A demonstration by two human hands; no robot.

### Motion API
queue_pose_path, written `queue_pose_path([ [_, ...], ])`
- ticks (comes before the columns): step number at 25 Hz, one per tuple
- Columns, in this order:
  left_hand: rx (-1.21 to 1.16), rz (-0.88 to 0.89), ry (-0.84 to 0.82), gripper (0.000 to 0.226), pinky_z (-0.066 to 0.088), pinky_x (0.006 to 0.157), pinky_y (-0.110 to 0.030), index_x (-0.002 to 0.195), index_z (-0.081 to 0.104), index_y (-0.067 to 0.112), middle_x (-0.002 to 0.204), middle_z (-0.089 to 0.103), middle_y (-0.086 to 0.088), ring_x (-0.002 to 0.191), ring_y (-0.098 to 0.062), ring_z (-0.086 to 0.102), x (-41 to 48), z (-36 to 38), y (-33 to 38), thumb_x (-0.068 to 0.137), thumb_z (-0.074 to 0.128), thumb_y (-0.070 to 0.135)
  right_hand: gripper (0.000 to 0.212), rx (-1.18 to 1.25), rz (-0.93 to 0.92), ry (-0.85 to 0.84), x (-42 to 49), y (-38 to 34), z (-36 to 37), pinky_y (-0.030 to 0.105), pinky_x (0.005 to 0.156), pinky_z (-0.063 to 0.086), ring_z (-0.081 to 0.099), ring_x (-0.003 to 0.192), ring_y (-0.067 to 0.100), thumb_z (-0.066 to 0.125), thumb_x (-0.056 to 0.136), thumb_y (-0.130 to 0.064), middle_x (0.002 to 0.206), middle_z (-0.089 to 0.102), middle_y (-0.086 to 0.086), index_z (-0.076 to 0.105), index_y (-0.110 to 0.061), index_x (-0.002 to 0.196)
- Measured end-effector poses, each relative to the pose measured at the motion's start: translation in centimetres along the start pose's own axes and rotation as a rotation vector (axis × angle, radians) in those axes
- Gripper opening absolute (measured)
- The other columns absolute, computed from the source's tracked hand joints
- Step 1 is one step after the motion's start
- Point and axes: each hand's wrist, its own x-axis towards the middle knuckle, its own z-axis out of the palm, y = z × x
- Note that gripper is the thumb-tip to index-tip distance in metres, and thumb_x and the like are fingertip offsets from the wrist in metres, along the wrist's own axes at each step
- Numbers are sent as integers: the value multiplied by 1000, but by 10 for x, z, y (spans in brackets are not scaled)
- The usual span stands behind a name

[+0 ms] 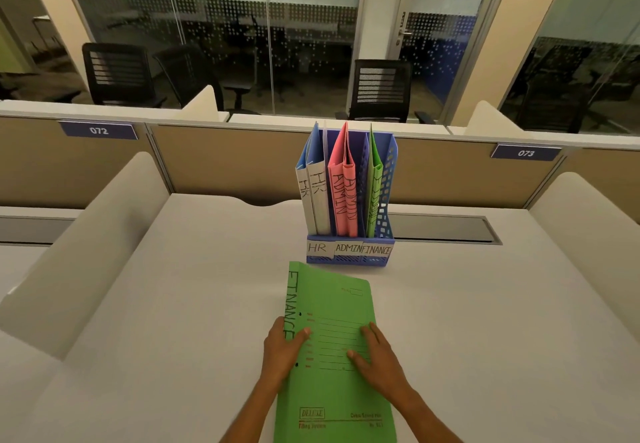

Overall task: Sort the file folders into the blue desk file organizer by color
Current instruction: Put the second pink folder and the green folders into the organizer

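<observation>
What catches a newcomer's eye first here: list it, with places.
The green FINANCE folder lies flat on the white desk up front, the left hand gripping its spine edge, the right hand resting flat on its cover. Behind stands the blue organizer, holding blue HR folders, pink ADMIN folders and an upright green folder.

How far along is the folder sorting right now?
Nearly done. In the blue organizer, two HR folders stand in the left slot, two pink ADMIN folders in the middle, one green folder on the right. In hand: a green FINANCE folder lies flat on the desk, the left hand gripping its spine edge, the right hand flat on its cover. Left: stand it in the FINANCE slot.
</observation>
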Motion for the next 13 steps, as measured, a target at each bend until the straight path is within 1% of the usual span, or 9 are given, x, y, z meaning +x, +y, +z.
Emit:
queue_pose_path([
  [2, -7, 56, 6, 26, 55, 60, -14, 101, 57, 36, 100, 71, 11, 81, 0, 71, -6, 5, 18, 83, 75, 29, 74, 115, 28, 112, 4, 1, -15, 39, 117, 35, 35, 143, 25, 57, 94, -47, 158, 30, 12, 26, -9, 151],
  [4, -22, 100, 14, 24, 55, 59, -14, 100, 57, 35, 98, 72, 11, 78, 2, 71, -13, 13, 38, 84, 74, 28, 76, 295, 143, 219, 9, 4, -33, 39, 112, 39, 41, 138, 29, 58, 94, -46, 153, 36, 16, 25, -6, 150],
  [5, -41, 121, 21, 23, 56, 60, -15, 100, 58, 34, 98, 72, 11, 79, 2, 71, -16, 18, 49, 85, 74, 28, 76, 400, 214, 237, 12, 6, -42, 40, 108, 42, 46, 133, 31, 58, 94, -48, 149, 41, 18, 26, -6, 150],
  [6, -67, 141, 29, 23, 57, 61, -16, 101, 57, 33, 97, 73, 11, 80, 2, 71, -20, 23, 58, 85, 73, 27, 72, 508, 273, 237, 14, 9, -51, 41, 102, 47, 53, 126, 31, 57, 94, -50, 143, 49, 17, 32, -7, 147],
  [7, -96, 162, 34, 23, 59, 63, -18, 103, 57, 33, 98, 73, 12, 82, 1, 72, -24, 28, 67, 86, 73, 27, 64, 617, 307, 228, 17, 11, -59, 41, 97, 50, 59, 117, 29, 56, 94, -51, 133, 57, 14, 43, -8, 140],
  [9, -136, 189, 8, 24, 62, 69, -24, 107, 55, 31, 101, 73, 11, 86, -2, 72, -30, 40, 80, 89, 70, 26, 44, 784, 296, 220, 21, 15, -74, 43, 90, 55, 67, 103, 24, 55, 96, -47, 116, 70, 9, 65, -9, 116],
  [10, -140, 188, -35, 24, 62, 72, -28, 109, 53, 29, 103, 72, 11, 88, -4, 73, -33, 46, 85, 91, 68, 25, 38, 826, 288, 235, 22, 16, -82, 43, 87, 57, 69, 98, 23, 55, 98, -42, 109, 73, 9, 70, -9, 106],
  [11, -126, 178, -93, 25, 62, 73, -30, 111, 50, 28, 105, 71, 11, 89, -4, 73, -36, 52, 90, 92, 65, 24, 34, 852, 293, 262, 24, 18, -88, 44, 86, 57, 69, 95, 24, 54, 99, -38, 105, 74, 10, 71, -8, 100],
  [13, -58, 153, -198, 25, 60, 72, -24, 113, 49, 30, 108, 69, 13, 89, -1, 71, -40, 61, 100, 94, 63, 24, 31, 881, 301, 326, 26, 22, -101, 49, 88, 56, 67, 96, 28, 51, 101, -31, 102, 72, 12, 69, -6, 98],
])
